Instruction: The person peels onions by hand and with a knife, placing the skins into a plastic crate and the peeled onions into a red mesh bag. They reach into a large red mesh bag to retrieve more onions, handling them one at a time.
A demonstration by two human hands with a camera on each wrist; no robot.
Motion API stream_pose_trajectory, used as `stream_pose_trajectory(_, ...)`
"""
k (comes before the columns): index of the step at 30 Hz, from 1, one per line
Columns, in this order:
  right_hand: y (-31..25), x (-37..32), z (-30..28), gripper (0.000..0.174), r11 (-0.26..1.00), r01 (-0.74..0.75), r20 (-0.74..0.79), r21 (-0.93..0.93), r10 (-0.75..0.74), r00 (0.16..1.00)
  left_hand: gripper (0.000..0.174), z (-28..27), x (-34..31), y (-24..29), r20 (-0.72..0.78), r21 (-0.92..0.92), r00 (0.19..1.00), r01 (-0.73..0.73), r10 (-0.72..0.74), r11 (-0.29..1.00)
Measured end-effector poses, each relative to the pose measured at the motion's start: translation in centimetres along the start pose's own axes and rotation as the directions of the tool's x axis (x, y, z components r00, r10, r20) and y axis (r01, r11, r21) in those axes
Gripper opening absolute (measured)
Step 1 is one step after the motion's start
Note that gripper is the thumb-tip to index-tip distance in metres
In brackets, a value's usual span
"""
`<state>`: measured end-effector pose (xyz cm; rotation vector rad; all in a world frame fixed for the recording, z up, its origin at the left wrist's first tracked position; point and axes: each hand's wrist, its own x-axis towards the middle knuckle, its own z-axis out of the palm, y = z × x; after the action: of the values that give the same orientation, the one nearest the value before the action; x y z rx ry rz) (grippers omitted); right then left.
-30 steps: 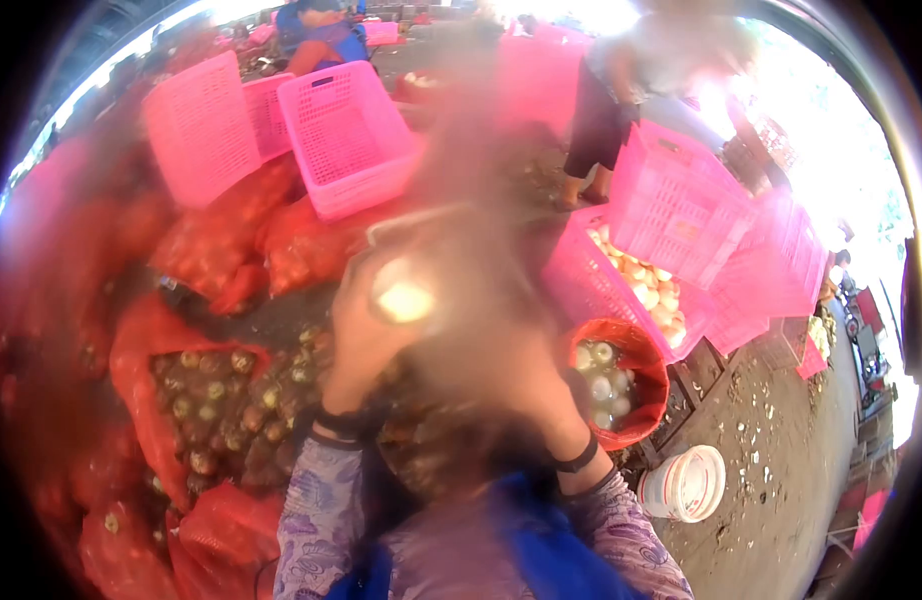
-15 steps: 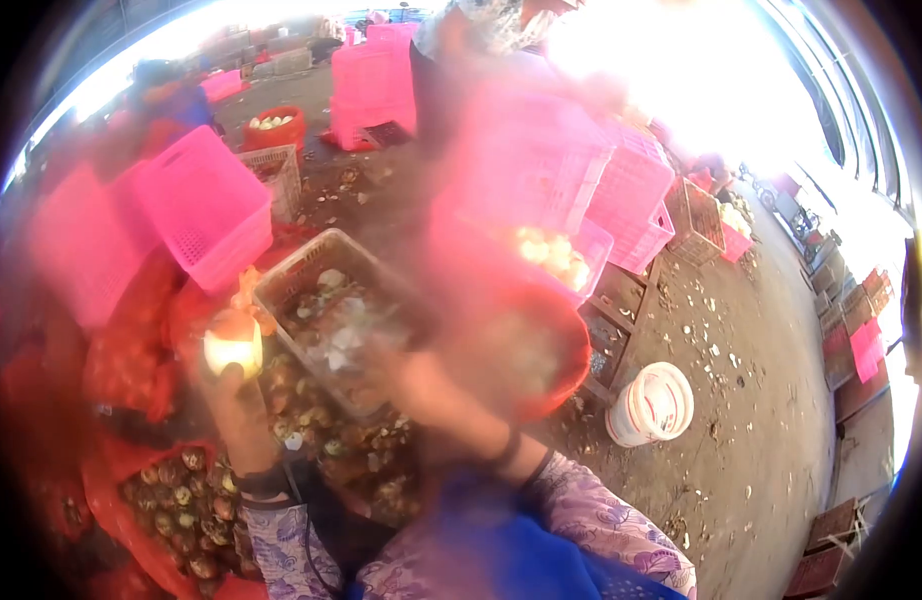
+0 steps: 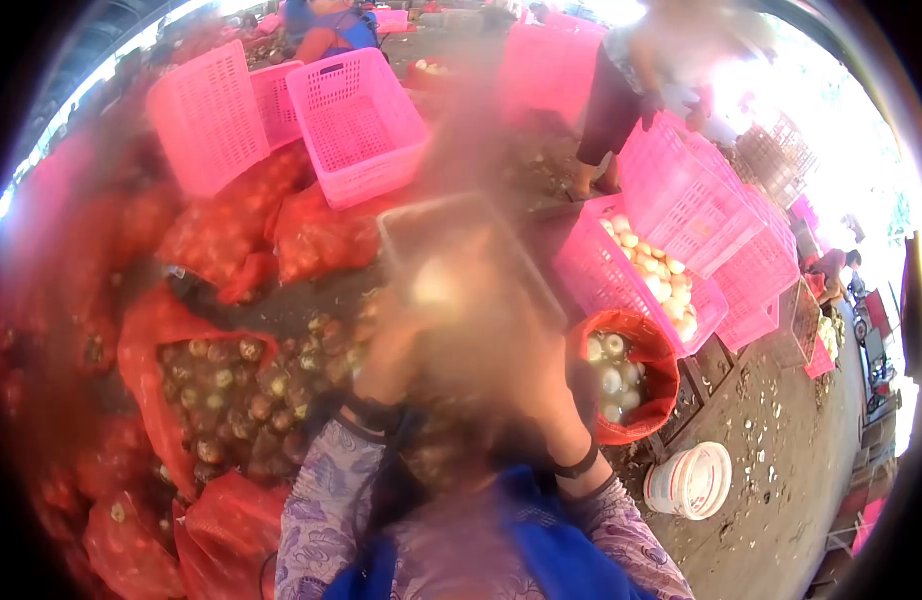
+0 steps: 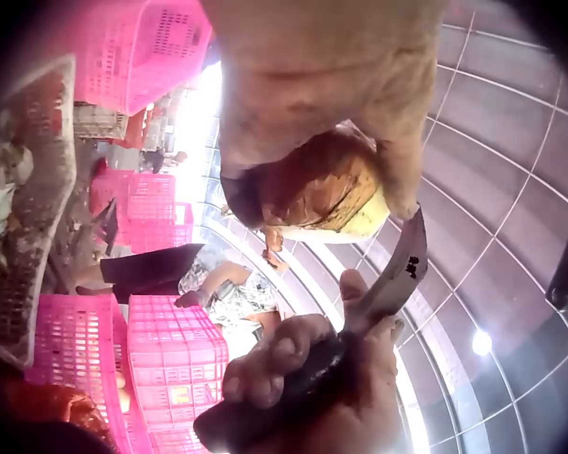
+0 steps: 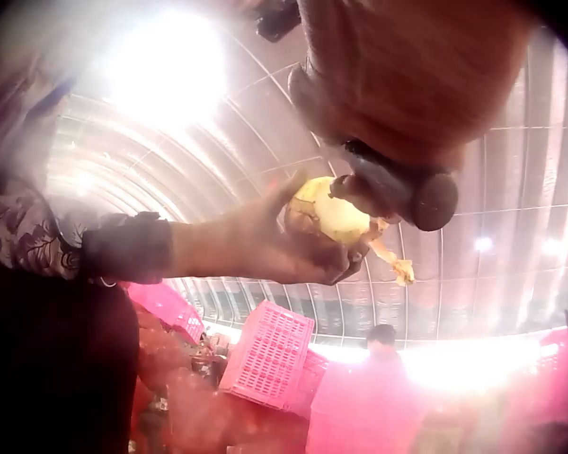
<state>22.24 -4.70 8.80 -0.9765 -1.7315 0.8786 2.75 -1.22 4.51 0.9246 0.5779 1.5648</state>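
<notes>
My left hand [image 4: 331, 85] holds an onion [image 4: 327, 184] with brown papery skin on one side and pale flesh bared on the other. A strip of loose skin [image 5: 398, 268] dangles by it in the right wrist view. Wrapped around the dark handle of a knife is my right hand [image 4: 360, 392]. The short curved blade [image 4: 402, 270] points up at the onion, its tip by the left fingertips. In the head view both hands come together in front of me over a pale-rimmed crate [image 3: 416, 212], blurred by a smear.
A red-lined bucket [image 3: 641, 425] of peeled onions stands at right, by a pink crate [image 3: 601, 255] of onions. A white bucket [image 3: 671, 485] is on the floor. Unpeeled onions [image 3: 226, 395] spill from a red mesh sack [image 3: 146, 345] at left. Another person [image 3: 606, 120] stands beyond.
Half a second ago the view was swung right and the hands were apart, the left with a pale onion, the right over the crate. Now they are together again, much as one second ago.
</notes>
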Motion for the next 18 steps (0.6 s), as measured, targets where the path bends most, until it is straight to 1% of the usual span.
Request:
stream_pose_trajectory(1,0.2,-0.2,0.3,0.033,0.993,-0.067,0.014,0.093,0.066,0.998,0.076,0.5,-0.2,0.3,-0.002,0.0,1.0,-0.001,0.001,1.0)
stream_pose_trajectory(2,0.4,-0.3,0.6,0.032,0.973,-0.136,0.034,0.185,0.132,0.991,0.076,1.5,-0.4,0.8,0.053,-0.09,0.999,0.004,0.001,0.996)
stream_pose_trajectory(3,0.8,-0.5,0.8,0.032,0.973,-0.138,0.036,0.186,0.134,0.99,0.075,2.0,-0.5,1.0,0.107,-0.179,0.994,0.014,0.005,0.984)
stream_pose_trajectory(5,0.7,-0.5,1.3,0.033,0.969,-0.127,0.015,0.212,0.127,0.992,0.074,1.3,-0.7,0.4,0.092,-0.177,0.996,0.033,-0.017,0.984)
stream_pose_trajectory(6,0.3,-0.5,1.0,0.033,0.969,-0.129,0.016,0.211,0.129,0.992,0.073,0.9,-0.8,0.0,0.076,-0.176,0.996,0.052,-0.039,0.983)
stream_pose_trajectory(7,-1.7,0.0,0.5,0.034,0.975,-0.183,0.048,0.125,0.179,0.983,0.073,0.6,-0.8,-0.5,0.074,-0.18,0.996,0.055,-0.042,0.982)
stream_pose_trajectory(8,-3.0,0.4,0.1,0.035,0.972,-0.233,0.075,0.039,0.23,0.97,0.07,0.4,-0.9,-0.9,0.042,-0.143,0.998,0.058,-0.053,0.988)
stream_pose_trajectory(9,-3.2,0.8,-0.1,0.035,0.971,-0.236,0.075,0.038,0.232,0.97,0.068,0.2,-1.0,-1.2,0.01,-0.103,0.998,0.062,-0.061,0.993)
stream_pose_trajectory(10,-3.3,1.1,-0.2,0.035,0.964,0.115,-0.009,-0.239,-0.12,0.993,0.068,0.5,-1.1,-0.9,0.01,-0.104,0.998,0.063,-0.062,0.993)
stream_pose_trajectory(11,-3.5,1.3,-0.3,0.035,0.759,0.407,0.012,-0.507,-0.466,0.884,0.067,0.8,-1.3,-0.7,0.005,-0.142,0.996,0.094,-0.095,0.985)
stream_pose_trajectory(12,-3.7,1.1,-0.5,0.035,0.76,0.406,0.011,-0.508,-0.466,0.885,0.065,1.1,-1.6,-0.4,0.001,-0.18,0.992,0.125,-0.127,0.976)
stream_pose_trajectory(13,-3.9,0.7,-0.6,0.035,0.844,0.276,0.037,-0.461,-0.292,0.956,0.065,1.8,-1.8,0.2,0.001,-0.18,0.992,0.125,-0.127,0.976)
stream_pose_trajectory(14,-4.3,0.5,-0.8,0.036,0.9,0.13,0.073,-0.417,-0.11,0.991,0.064,2.6,-2.2,0.9,-0.052,-0.162,0.983,0.166,-0.177,0.973)
stream_pose_trajectory(15,-5.3,0.6,-1.8,0.036,0.9,0.131,0.074,-0.416,-0.11,0.991,0.063,3.0,-2.4,1.2,-0.107,-0.147,0.969,0.208,-0.224,0.967)
stream_pose_trajectory(16,-6.7,0.9,-3.3,0.036,0.995,-0.007,0.168,-0.101,0.024,0.985,0.063,2.8,-2.4,1.1,-0.108,-0.147,0.969,0.207,-0.224,0.967)
stream_pose_trajectory(17,-7.4,1.0,-4.0,0.037,0.961,-0.184,0.297,0.205,0.118,0.948,0.063,2.5,-2.2,0.9,-0.043,-0.142,0.974,0.215,-0.223,0.966)
stream_pose_trajectory(18,-5.6,0.8,-3.3,0.037,0.961,-0.185,0.299,0.205,0.118,0.947,0.063,2.1,-2.1,0.5,0.022,-0.136,0.975,0.223,-0.222,0.965)
